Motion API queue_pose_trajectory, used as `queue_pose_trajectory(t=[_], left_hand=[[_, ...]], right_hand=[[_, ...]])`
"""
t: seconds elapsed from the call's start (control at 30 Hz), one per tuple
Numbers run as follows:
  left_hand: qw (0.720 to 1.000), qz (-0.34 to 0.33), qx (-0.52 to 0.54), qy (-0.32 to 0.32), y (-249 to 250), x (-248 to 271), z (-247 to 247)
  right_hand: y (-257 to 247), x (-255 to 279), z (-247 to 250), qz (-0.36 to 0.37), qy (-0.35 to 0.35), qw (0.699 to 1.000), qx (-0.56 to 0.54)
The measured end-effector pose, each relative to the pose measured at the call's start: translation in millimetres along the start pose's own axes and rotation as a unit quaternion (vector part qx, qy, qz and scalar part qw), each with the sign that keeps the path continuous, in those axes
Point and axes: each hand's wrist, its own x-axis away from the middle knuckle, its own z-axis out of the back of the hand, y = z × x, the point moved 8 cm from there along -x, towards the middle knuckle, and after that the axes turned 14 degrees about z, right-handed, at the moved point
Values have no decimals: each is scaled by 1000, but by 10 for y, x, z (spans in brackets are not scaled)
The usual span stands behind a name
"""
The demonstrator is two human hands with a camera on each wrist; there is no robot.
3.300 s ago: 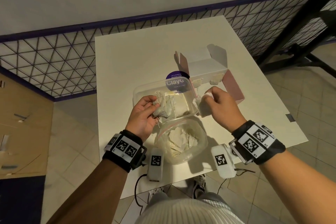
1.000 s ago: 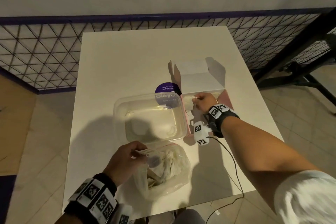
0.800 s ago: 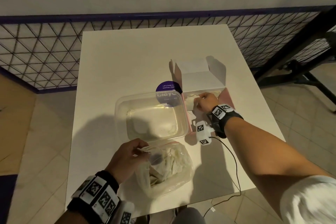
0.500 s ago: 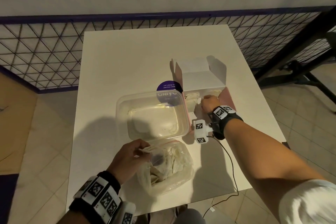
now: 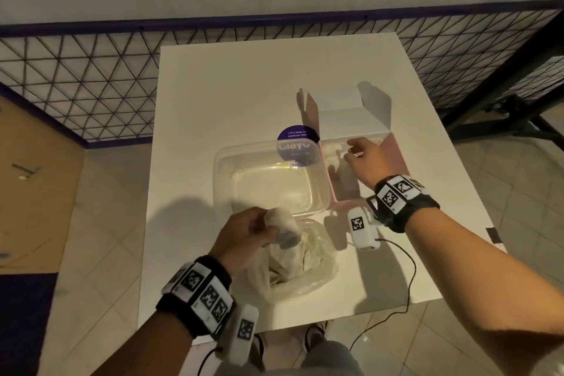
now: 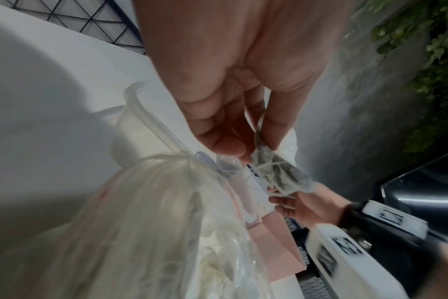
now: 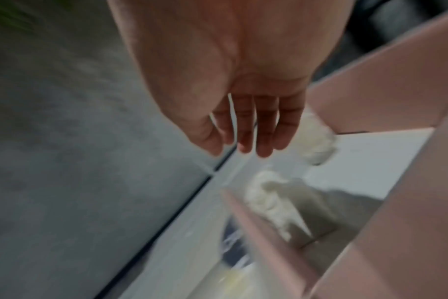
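Pinching a tea bag [image 5: 282, 227] in the left hand [image 5: 244, 232], thumb pressed against fingertips, with string wound round the pouch in the left wrist view. Held in the air just above the mouth of a plastic bag [image 5: 305, 272], itself stuffed with pale pouches and lying at the near edge of the white table [image 5: 229, 85].

Reaching with the right hand [image 5: 369, 159] over an open pink box [image 5: 396, 156]: fingers straight, close together, gripping nothing, tips just above loose tea bags [image 5: 332, 151] at the box's far end. Touching them or not: impossible to tell through the blur.

Left of the box and hard against its wall, a clear tub [image 5: 219, 168], just beyond the plastic bag.

Behind the tub's far wall, a round purple label [image 5: 294, 139] in white print: small lines "Let's keep o…" and "pantries clea…", then large "Clay" seen through the plastic, remaining letters warped and unreadable.

On both wristbands [image 5: 393, 192], white tiles printed with black square codes.
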Motion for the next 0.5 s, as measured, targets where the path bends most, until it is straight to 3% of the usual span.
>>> queue_pose_trajectory(t=[0.07, 0.17, 0.37, 0.5], left_hand=[[1000, -15, 11, -2, 81, 4, -26], [999, -33, -12, 7, 175, -6, -64], [997, -69, 19, -31, 296, 76, -246], [995, -55, 58, -61, 310, 118, -381]], right_hand=[[-457, 394, -129, 90, -62, 992, -63], [-866, 981, -366, 155, -162, 970, -93], [-806, 1081, -450, 115, -167, 970, -131], [-752, 1053, -351, 103, -98, 970, -198]])
